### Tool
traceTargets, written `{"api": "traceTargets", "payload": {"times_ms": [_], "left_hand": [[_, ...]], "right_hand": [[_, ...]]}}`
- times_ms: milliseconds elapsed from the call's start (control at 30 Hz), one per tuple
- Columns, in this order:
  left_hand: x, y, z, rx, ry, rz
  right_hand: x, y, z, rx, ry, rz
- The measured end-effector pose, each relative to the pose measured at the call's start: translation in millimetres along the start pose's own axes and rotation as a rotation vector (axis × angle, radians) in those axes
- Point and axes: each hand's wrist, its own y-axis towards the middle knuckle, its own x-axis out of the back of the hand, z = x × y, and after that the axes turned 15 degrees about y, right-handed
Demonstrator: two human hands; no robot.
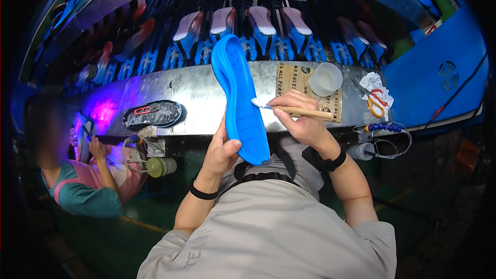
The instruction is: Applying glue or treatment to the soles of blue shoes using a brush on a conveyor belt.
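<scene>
So I was standing there looking at this from the head view, the only one there was. The blue shoe sole (239, 106) was up in the air just in front of the metal counter (199, 85), hollow side facing the wearer, long way running near to far. The left hand (223, 150) had its fingers clasped around the left edge toward the near end, thumb lapped over the rim. My guess is that grip left the inside and the whole right edge open for the other side to reach.

The right hand (302, 124) had its fingers pinched on a wooden-handled brush (299, 110), whitish tip pointing left and looking like it was touching the sole's right edge. It was held fairly flat, pen-style, probably for finer control.

A translucent cup (326, 78) sat partly on a cardboard sheet (292, 83), right behind the brush hand, so I'd bet it was there for short dips and to catch drips. Farther right, scissors (378, 104) lay against crumpled white paper (370, 80), out of the way. A dark sole (173, 113) was parked left, and pale-topped shoes (222, 20) lined the far rack.
</scene>
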Motion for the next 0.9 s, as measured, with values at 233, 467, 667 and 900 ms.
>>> {"api": "traceTargets", "payload": {"times_ms": [233, 467, 667, 900], "left_hand": [[11.8, 2.6, 2.7, -0.045, 0.032, -0.024], [18.8, 5.0, 3.0, -0.090, 0.086, -0.063], [18.5, 8.0, -3.1, -0.090, 0.109, -0.040], [16.6, 10.7, -11.3, -0.128, 0.026, -0.064]], "right_hand": [[1.3, -10.2, 13.1, -0.037, 0.052, 0.086], [0.0, -16.3, 28.1, -0.053, 0.066, 0.121], [-1.6, -18.5, 33.3, -0.032, 0.097, 0.144], [10.0, -32.0, 33.4, -0.151, 0.348, -0.208]]}}
